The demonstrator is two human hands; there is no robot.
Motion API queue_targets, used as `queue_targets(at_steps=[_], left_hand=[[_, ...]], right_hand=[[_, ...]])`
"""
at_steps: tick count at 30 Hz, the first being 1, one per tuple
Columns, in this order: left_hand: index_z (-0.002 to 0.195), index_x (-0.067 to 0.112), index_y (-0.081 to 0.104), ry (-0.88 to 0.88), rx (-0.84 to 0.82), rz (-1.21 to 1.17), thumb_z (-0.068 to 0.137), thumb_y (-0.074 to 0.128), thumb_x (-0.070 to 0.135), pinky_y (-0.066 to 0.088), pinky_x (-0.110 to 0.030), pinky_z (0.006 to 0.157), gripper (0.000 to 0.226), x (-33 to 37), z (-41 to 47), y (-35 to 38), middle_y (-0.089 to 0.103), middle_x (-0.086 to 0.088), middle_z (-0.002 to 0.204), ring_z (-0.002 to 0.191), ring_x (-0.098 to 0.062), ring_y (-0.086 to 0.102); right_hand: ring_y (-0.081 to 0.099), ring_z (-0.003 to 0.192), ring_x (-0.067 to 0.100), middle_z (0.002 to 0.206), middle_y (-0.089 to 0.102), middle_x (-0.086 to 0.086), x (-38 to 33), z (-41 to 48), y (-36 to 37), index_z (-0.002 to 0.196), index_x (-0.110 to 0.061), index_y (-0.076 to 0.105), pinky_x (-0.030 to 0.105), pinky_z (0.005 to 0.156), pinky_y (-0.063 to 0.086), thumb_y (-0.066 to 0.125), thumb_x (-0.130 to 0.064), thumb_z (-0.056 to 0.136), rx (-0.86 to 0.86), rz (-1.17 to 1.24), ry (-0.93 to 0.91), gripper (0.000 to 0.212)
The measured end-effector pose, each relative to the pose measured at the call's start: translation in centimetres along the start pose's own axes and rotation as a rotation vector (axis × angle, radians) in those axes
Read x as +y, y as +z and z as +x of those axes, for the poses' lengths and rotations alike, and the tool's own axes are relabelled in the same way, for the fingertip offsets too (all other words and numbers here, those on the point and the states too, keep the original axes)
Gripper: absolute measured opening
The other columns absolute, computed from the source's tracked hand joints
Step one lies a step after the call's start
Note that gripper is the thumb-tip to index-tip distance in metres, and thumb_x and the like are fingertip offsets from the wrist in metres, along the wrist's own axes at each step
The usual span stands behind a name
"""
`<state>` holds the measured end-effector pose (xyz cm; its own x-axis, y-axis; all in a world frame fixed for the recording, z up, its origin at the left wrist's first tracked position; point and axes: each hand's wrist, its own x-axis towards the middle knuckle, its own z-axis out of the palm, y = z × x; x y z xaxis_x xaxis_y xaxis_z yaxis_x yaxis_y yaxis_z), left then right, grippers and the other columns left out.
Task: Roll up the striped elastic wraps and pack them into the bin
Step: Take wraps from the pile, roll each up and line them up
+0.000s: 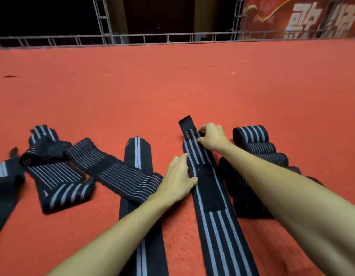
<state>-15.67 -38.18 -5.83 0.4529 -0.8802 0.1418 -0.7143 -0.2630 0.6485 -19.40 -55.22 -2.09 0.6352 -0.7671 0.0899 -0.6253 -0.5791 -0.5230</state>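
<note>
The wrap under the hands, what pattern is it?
The wrap is black with grey lengthwise stripes; head view.

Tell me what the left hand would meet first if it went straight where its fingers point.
The left hand touches the flat striped wrap now; beyond, probably the right hand pinching its far end. Depth is unclear.

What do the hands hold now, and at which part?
The right hand pinches the striped wrap at its far end; the left hand touches its left edge midway.
</note>
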Motion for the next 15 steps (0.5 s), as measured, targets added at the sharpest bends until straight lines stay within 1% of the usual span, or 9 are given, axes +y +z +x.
queue_targets(at_steps=[2, 3, 5, 7, 10, 13, 15], left_hand=[[0.140, 0.015, 0.038, 0.050, -0.011, 0.016, 0.087, 0.061, 0.017, 0.039, -0.027, 0.093, 0.058, -0.2, -0.5, -0.7, 0.040, 0.003, 0.106, 0.106, -0.018, 0.048], [0.138, 0.016, 0.042, 0.081, -0.003, 0.020, 0.088, 0.059, 0.016, 0.038, -0.025, 0.094, 0.053, -0.3, -0.9, -1.3, 0.040, 0.003, 0.108, 0.107, -0.015, 0.047], [0.128, 0.019, 0.053, 0.152, 0.024, 0.029, 0.088, 0.056, 0.011, 0.037, -0.020, 0.092, 0.041, -0.7, -2.0, -2.7, 0.045, 0.005, 0.107, 0.104, -0.008, 0.047], [0.116, 0.022, 0.062, 0.189, 0.058, 0.034, 0.086, 0.054, 0.007, 0.037, -0.018, 0.092, 0.034, -1.3, -3.3, -4.2, 0.051, 0.007, 0.107, 0.102, -0.004, 0.049], [0.102, 0.023, 0.068, 0.193, 0.114, 0.030, 0.084, 0.054, 0.003, 0.039, -0.018, 0.091, 0.031, -2.9, -5.6, -6.3, 0.056, 0.010, 0.101, 0.100, -0.001, 0.053], [0.097, 0.022, 0.069, 0.155, 0.160, 0.050, 0.084, 0.055, 0.001, 0.040, -0.019, 0.091, 0.028, -5.4, -8.2, -8.2, 0.058, 0.012, 0.097, 0.099, -0.002, 0.055], [0.095, 0.024, 0.068, 0.114, 0.162, 0.069, 0.084, 0.056, 0.002, 0.040, -0.017, 0.087, 0.028, -7.2, -9.9, -9.2, 0.058, 0.013, 0.096, 0.098, -0.001, 0.055]], right_hand=[[0.059, 0.106, 0.036, 0.113, 0.065, 0.017, -0.2, -0.6, 0.3, 0.112, -0.006, 0.063, 0.041, 0.088, 0.052, 0.056, -0.010, 0.085, -0.045, -0.109, -0.010, 0.029], [0.060, 0.103, 0.037, 0.112, 0.064, 0.017, -0.4, -1.1, 0.2, 0.111, -0.008, 0.061, 0.041, 0.085, 0.053, 0.054, -0.010, 0.082, -0.053, -0.152, -0.030, 0.029], [0.058, 0.102, 0.036, 0.110, 0.063, 0.015, -1.0, -2.3, -0.1, 0.107, -0.008, 0.058, 0.039, 0.081, 0.050, 0.052, -0.009, 0.079, -0.034, -0.231, -0.087, 0.028], [0.053, 0.112, 0.034, 0.116, 0.057, 0.012, -2.0, -3.8, -0.3, 0.108, -0.007, 0.055, 0.038, 0.087, 0.043, 0.054, -0.010, 0.080, -0.001, -0.305, -0.147, 0.028], [0.041, 0.129, 0.031, 0.135, 0.047, 0.013, -3.5, -6.0, -0.6, 0.120, -0.005, 0.053, 0.038, 0.101, 0.036, 0.052, -0.013, 0.084, 0.019, -0.326, -0.199, 0.037], [0.041, 0.129, 0.031, 0.136, 0.046, 0.012, -4.8, -7.8, -0.4, 0.127, -0.005, 0.047, 0.040, 0.103, 0.037, 0.050, -0.011, 0.084, -0.002, -0.323, -0.258, 0.043], [0.042, 0.128, 0.032, 0.135, 0.046, 0.012, -5.5, -8.7, -0.1, 0.127, -0.005, 0.046, 0.041, 0.102, 0.040, 0.048, -0.008, 0.085, -0.026, -0.323, -0.282, 0.042]])
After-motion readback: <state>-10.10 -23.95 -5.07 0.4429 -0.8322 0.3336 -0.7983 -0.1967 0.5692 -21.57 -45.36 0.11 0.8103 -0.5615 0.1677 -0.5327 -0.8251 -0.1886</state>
